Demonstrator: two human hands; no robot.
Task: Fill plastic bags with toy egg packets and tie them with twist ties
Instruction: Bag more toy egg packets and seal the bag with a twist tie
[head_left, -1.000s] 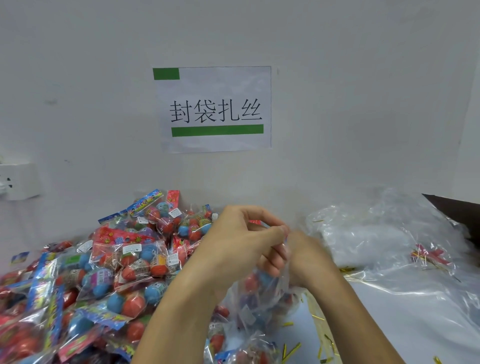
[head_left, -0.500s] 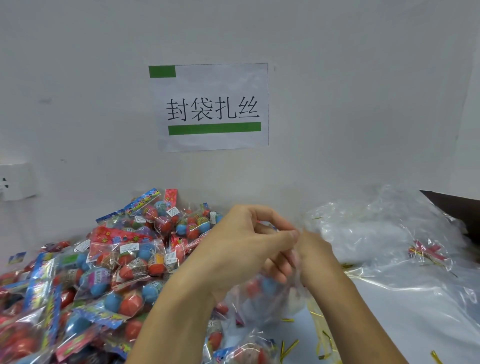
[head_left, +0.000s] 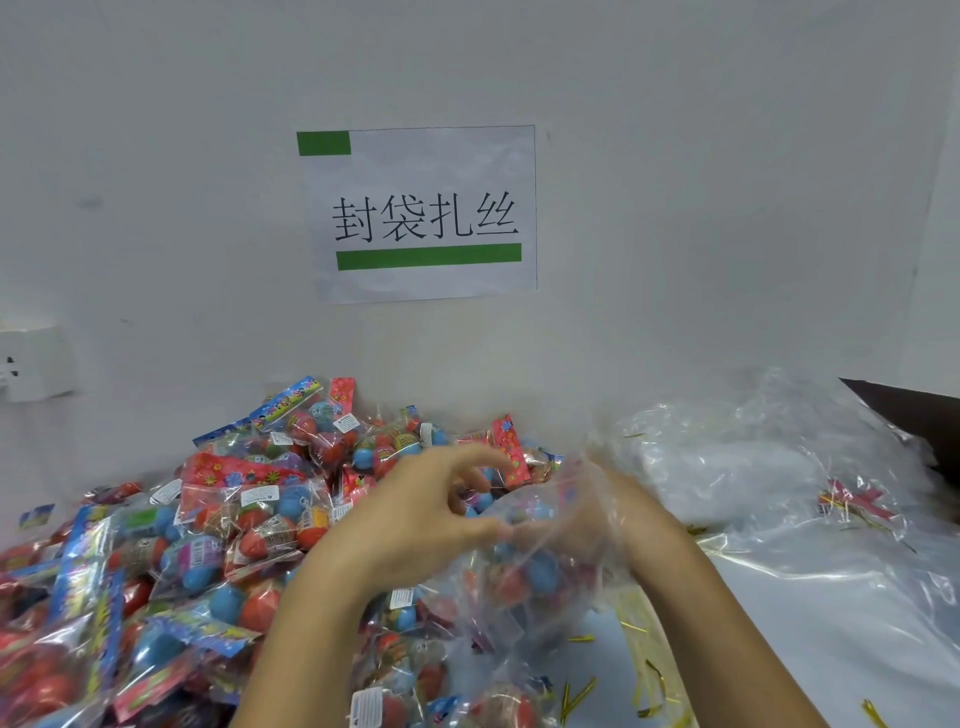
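Both hands (head_left: 519, 525) dropped lower; blurred bag (head_left: 550, 561) hides right fingers.

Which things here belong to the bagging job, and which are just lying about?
Job: left hand; right hand; clear bag of eggs pinched between them; pile of egg packets; gold twist ties; spare plastic bags.
Lying about: wall sign; wall socket.

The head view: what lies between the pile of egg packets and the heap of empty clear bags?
Both hands, left and right, holding a filled bag.
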